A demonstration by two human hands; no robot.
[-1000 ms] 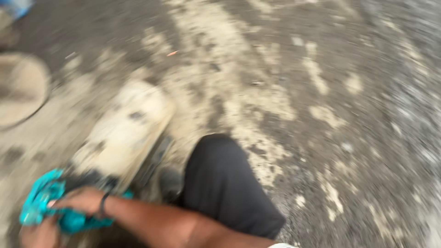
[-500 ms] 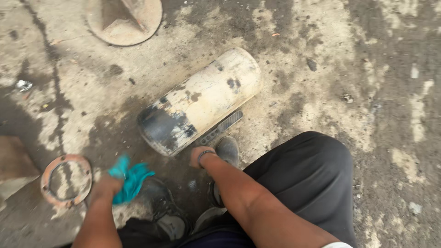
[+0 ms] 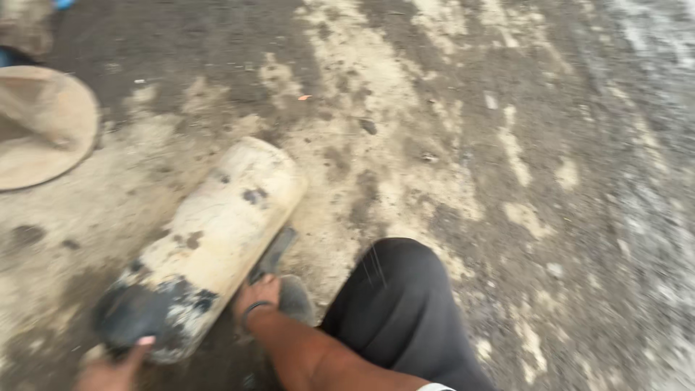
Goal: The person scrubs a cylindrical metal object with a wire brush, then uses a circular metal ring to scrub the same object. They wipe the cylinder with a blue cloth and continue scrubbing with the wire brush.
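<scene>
Head view: right hand (image 3: 257,293) is resting open-palmed against the cream cylinder (image 3: 210,239) lying on the dirty floor (image 3: 434,145), left hand (image 3: 112,366) is cupping its blackened end; steadying both sides evenly should be preventing rolling.

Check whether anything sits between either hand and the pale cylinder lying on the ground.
Nothing visible does. The left hand is at the dark near end of the cylinder; the right hand rests against its lower side, by a grey tool beside it.

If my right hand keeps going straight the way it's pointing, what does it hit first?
Probably the cream cylinder tank: the right hand already sits against its lower side, beside the dark flat bar under it. Motion blur makes exact contact unclear.
</scene>
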